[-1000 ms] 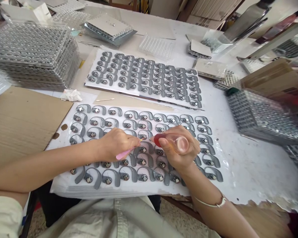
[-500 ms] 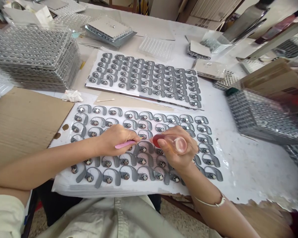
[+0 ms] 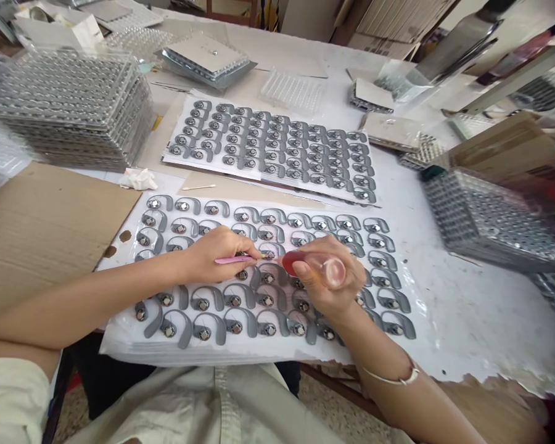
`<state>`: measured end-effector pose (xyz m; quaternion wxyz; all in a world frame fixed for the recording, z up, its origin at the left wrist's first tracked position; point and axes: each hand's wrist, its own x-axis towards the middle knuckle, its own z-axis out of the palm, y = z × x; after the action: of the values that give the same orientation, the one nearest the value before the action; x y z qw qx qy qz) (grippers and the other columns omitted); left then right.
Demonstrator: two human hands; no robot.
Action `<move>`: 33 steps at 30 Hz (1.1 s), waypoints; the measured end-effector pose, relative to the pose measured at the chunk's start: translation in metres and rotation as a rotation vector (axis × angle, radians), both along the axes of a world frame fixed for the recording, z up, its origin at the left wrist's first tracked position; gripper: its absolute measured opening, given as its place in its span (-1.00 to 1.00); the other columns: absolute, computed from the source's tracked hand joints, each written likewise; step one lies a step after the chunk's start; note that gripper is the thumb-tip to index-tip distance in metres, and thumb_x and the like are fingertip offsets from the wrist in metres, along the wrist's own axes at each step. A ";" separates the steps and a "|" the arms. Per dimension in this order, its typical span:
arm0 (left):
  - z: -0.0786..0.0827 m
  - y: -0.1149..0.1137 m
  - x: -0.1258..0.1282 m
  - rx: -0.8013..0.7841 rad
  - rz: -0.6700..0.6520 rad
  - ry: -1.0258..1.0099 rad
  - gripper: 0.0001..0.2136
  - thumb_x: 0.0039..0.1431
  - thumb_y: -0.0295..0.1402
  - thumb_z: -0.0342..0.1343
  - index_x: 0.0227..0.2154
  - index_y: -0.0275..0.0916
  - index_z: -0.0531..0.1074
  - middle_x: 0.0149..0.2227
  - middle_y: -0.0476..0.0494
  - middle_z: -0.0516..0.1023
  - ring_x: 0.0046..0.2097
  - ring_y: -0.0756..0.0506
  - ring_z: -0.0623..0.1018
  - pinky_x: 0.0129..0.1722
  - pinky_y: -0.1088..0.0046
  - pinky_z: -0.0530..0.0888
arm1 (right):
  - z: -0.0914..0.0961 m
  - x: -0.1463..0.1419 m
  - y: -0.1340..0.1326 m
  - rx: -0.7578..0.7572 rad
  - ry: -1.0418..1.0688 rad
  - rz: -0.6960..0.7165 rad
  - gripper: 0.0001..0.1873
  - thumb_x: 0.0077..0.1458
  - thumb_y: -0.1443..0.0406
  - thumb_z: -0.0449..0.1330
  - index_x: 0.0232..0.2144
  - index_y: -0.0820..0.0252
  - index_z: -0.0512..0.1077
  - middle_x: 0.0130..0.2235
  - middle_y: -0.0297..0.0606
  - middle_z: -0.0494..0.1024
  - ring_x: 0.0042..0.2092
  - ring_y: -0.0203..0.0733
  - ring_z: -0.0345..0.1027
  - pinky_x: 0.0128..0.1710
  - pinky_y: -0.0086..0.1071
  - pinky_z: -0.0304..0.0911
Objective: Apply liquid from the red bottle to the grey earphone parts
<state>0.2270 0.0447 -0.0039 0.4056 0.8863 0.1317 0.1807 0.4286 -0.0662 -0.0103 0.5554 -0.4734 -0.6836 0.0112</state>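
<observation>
My left hand (image 3: 218, 251) is closed in a pinch around pink tweezers (image 3: 231, 259), their yellowish tip pointing right at one of the grey hook-shaped earpieces (image 3: 269, 250). In my right hand (image 3: 335, 283) is a squeeze bottle (image 3: 315, 265) of clear reddish plastic, tipped so its nozzle points left toward that same earpiece. Tweezer tip and nozzle are close together; whether either touches the piece I cannot tell. Rows of these earpieces, each with a shiny round metal part, lie on a white plastic-covered sheet (image 3: 176, 354). Both hands hide several of them.
A second sheet of earpieces (image 3: 272, 148) lies behind. A cotton swab (image 3: 198, 187) and crumpled tissue (image 3: 139, 179) are between sheets and cardboard (image 3: 50, 228). Stacks of clear trays stand left (image 3: 74, 105) and right (image 3: 499, 216). A bottle (image 3: 462, 43) stands back right.
My left hand has moved slightly up and right, and the tweezers lie flatter, their tip nearer the earpiece. The squeeze bottle has barely shifted. The whole view has moved slightly.
</observation>
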 end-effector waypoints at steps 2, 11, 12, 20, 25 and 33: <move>-0.001 0.000 0.000 -0.011 0.007 0.002 -0.84 0.15 -0.47 0.11 -0.25 -0.22 0.56 -0.29 -0.04 0.66 -0.32 -0.02 0.62 -0.31 0.57 0.47 | 0.000 0.000 0.000 0.002 -0.005 0.000 -0.84 -0.01 0.42 0.28 -0.38 0.14 0.38 -0.41 -0.34 0.50 -0.40 -0.26 0.31 -0.43 -0.31 0.26; 0.001 -0.001 0.000 -0.092 0.024 0.040 -0.84 0.17 -0.42 0.12 -0.24 -0.22 0.57 -0.29 -0.06 0.65 -0.32 -0.01 0.61 -0.33 0.57 0.45 | 0.001 -0.003 0.001 0.013 0.011 0.006 -0.87 -0.01 0.42 0.28 -0.40 0.15 0.41 -0.42 -0.36 0.50 -0.42 -0.30 0.32 -0.44 -0.35 0.27; 0.001 -0.001 0.000 -0.112 0.042 0.050 -0.85 0.16 -0.41 0.13 -0.25 -0.22 0.58 -0.31 -0.06 0.65 -0.33 -0.02 0.61 -0.34 0.56 0.45 | 0.001 -0.002 0.002 0.001 0.053 -0.011 -0.90 0.00 0.40 0.28 -0.41 0.15 0.42 -0.44 -0.36 0.50 -0.42 -0.30 0.32 -0.44 -0.35 0.28; 0.034 0.001 -0.001 -0.367 0.294 0.082 -0.87 0.04 -0.38 0.22 -0.36 -0.32 0.59 -0.39 -0.13 0.63 -0.39 -0.04 0.58 -0.45 0.56 0.44 | 0.019 0.026 0.009 -0.138 0.825 -0.170 -0.63 0.04 0.01 0.22 -0.54 0.15 0.32 -0.63 -0.42 0.36 -0.65 -0.20 0.33 -0.80 -0.41 0.04; 0.045 -0.021 -0.030 -0.089 0.226 0.101 -0.86 0.15 -0.38 0.16 -0.28 -0.30 0.57 -0.43 -0.11 0.63 -0.55 0.01 0.53 -0.61 0.58 0.38 | 0.045 0.043 0.003 0.005 0.919 -0.177 -0.60 0.02 0.03 0.25 -0.57 0.13 0.22 -0.68 -0.47 0.31 -0.66 -0.14 0.34 -0.81 -0.41 0.06; -0.004 -0.124 -0.054 0.311 0.297 -0.393 -0.76 0.08 -0.61 0.16 -0.20 -0.23 0.45 -0.26 -0.15 0.66 -0.43 -0.04 0.57 -0.36 0.34 0.50 | 0.045 0.042 -0.012 0.084 0.718 -0.123 -0.58 0.10 0.09 0.21 -0.67 0.19 0.31 -0.68 -0.36 0.32 -0.68 -0.26 0.28 -0.77 -0.41 0.14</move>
<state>0.1732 -0.0795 -0.0078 0.2518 0.8568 0.1496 0.4245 0.4706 -0.0777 0.0347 0.7784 -0.4563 -0.4154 0.1152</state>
